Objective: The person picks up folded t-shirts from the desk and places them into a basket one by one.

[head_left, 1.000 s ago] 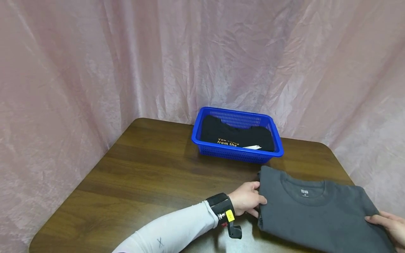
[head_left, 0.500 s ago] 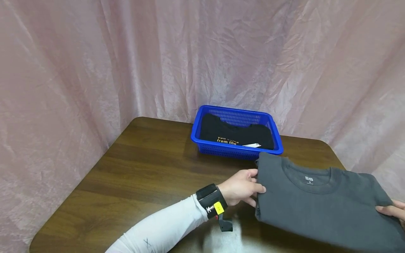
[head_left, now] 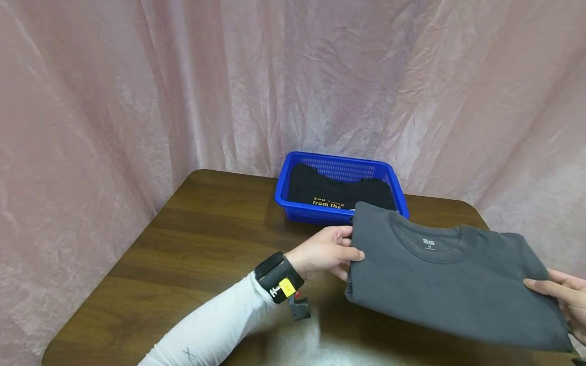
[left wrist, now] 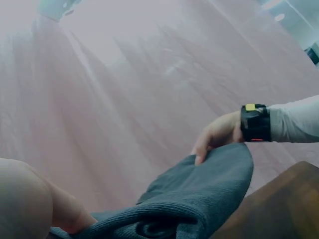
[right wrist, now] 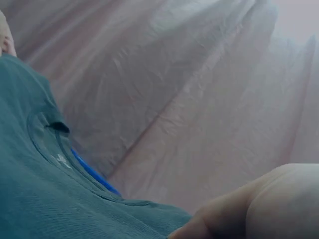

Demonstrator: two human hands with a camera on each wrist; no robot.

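A folded dark grey T-shirt (head_left: 439, 284), collar toward the far side with a white printed size mark inside, is held up off the table between both hands. My left hand (head_left: 327, 251) pinches its left edge, thumb on top and the other fingers partly under the cloth. At the opposite edge my right hand (head_left: 560, 295) grips the shirt with the thumb above; its other fingers are mostly hidden. In the left wrist view the right hand (left wrist: 219, 134) holds the cloth's far end. The shirt's far left corner overlaps the front of the blue basket (head_left: 297, 208) in the head view.
Inside the basket lies a folded black T-shirt (head_left: 339, 190) with yellow lettering. The basket stands near the back edge of the brown wooden table (head_left: 192, 254). A pink curtain (head_left: 229, 86) hangs right behind the table.
Both hands have lifted the grey T-shirt off the table and carried it away from me, then leftward toward the basket. The basket has stayed in place.
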